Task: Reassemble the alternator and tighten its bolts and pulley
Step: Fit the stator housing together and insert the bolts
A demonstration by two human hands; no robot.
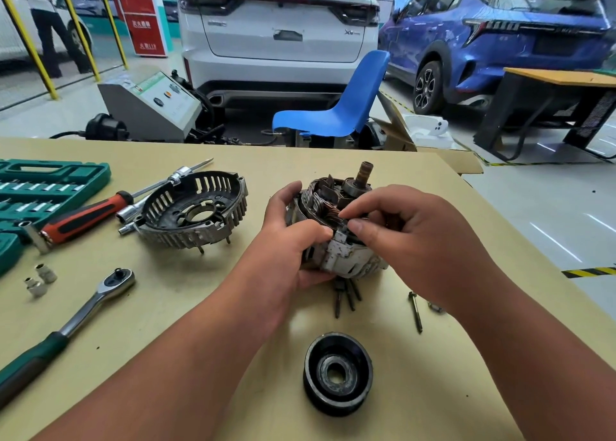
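Note:
The open alternator body (343, 257), with copper windings and a rotor shaft sticking up, stands at the table's middle. My left hand (293, 237) grips its left side, fingers curled over the rim. My right hand (410, 237) pinches at the stator's near edge with thumb and forefinger. The rear end cover (195, 212), slotted and dark inside, lies to the left. A black pulley (337, 373) lies flat in front. One long bolt (415, 311) lies to the right, and several more bolts (346, 295) stick out from under the alternator.
On the left are a ratchet wrench (76, 320), a red-handled screwdriver (83, 217), two small sockets (41, 279) and a green socket case (40, 187). A small nut (434, 306) lies beside the long bolt. Beyond the table stand a blue chair (336, 107) and parked cars.

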